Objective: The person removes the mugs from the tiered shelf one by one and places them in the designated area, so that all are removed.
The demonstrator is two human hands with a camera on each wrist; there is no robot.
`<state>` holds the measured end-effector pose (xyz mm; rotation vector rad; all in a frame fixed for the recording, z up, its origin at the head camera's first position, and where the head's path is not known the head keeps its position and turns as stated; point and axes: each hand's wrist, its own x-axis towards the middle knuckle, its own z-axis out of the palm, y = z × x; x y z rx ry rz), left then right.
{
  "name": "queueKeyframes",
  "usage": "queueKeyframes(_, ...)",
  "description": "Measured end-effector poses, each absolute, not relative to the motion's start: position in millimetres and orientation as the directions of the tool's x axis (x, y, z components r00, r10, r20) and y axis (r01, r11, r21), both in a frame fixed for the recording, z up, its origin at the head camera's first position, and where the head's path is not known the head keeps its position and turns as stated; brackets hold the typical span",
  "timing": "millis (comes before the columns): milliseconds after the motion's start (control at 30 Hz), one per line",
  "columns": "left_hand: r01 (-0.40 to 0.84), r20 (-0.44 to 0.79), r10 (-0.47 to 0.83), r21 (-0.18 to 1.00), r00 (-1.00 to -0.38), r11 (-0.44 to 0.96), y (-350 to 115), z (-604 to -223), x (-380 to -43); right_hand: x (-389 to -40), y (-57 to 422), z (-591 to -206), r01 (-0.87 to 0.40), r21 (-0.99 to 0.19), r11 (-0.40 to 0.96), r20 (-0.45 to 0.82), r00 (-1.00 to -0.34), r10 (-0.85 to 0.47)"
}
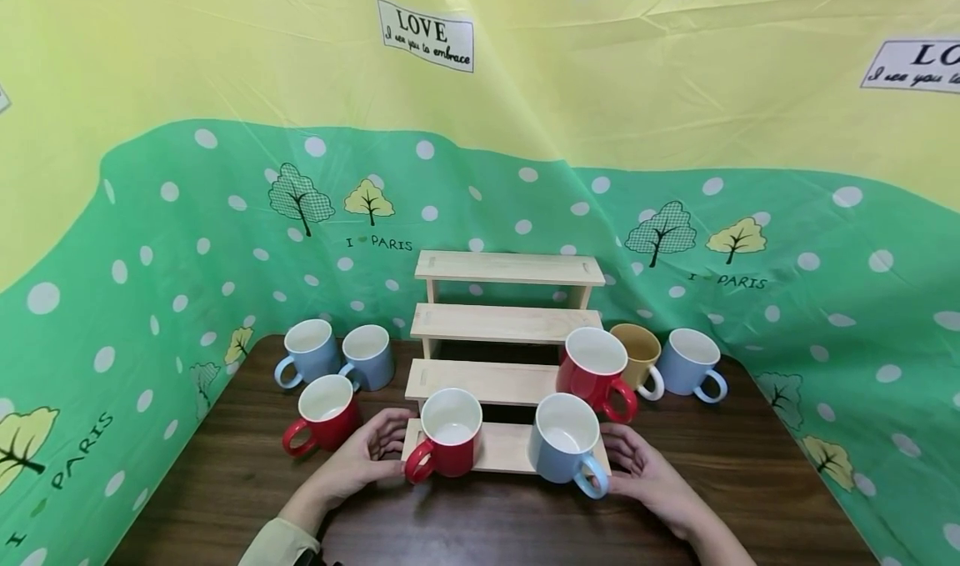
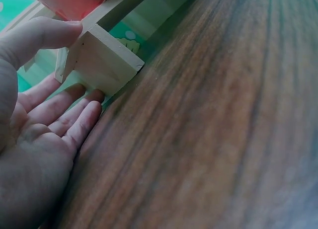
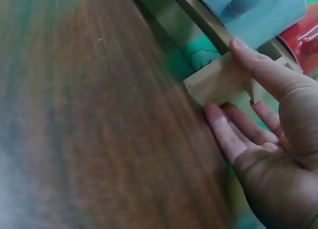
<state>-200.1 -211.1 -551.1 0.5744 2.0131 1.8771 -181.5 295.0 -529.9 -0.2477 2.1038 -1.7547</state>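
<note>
A pale wooden stepped stand (image 1: 506, 323) rises in tiers on the table. My left hand (image 1: 369, 452) grips the left end of its lowest step. In the left wrist view the thumb lies on the front corner, with the fingers along the side panel (image 2: 107, 62). The right end is held by my right hand (image 1: 651, 473), its thumb at the front edge and its fingers at the side panel (image 3: 218, 80). On the lowest step sit a red mug (image 1: 462, 448) at left and a light blue mug (image 1: 553, 448) at right. Another red mug (image 1: 580, 378) stands at the second step's right end.
Left of the stand are two blue mugs (image 1: 318, 358), (image 1: 375, 368) and a red mug (image 1: 341, 423). A yellow mug (image 1: 637, 358) and a blue mug (image 1: 682, 374) stand at the right. A patterned cloth (image 1: 517, 199) hangs behind the dark wooden table (image 1: 465, 537).
</note>
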Motion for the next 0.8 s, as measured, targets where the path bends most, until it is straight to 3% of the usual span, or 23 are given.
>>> queueKeyframes(233, 0.066, 0.037, 0.501, 0.997, -0.865, 0.041, -210, -550, -200, -187, 302, -512, 0.114, -0.956, 0.270, -0.225, -0.876, -0.427)
queueKeyframes(467, 0.095, 0.080, 0.514, 0.995, -0.854, 0.004, -208, -551, -200, -189, 306, -467, 0.090, -0.912, 0.400, -0.246, -0.900, -0.360)
queueKeyframes(800, 0.116, 0.089, 0.507, 0.993, -0.857, 0.021, -208, -554, -201, -195, 299, -413, -0.086, -0.874, 0.478, -0.101, -0.930, -0.352)
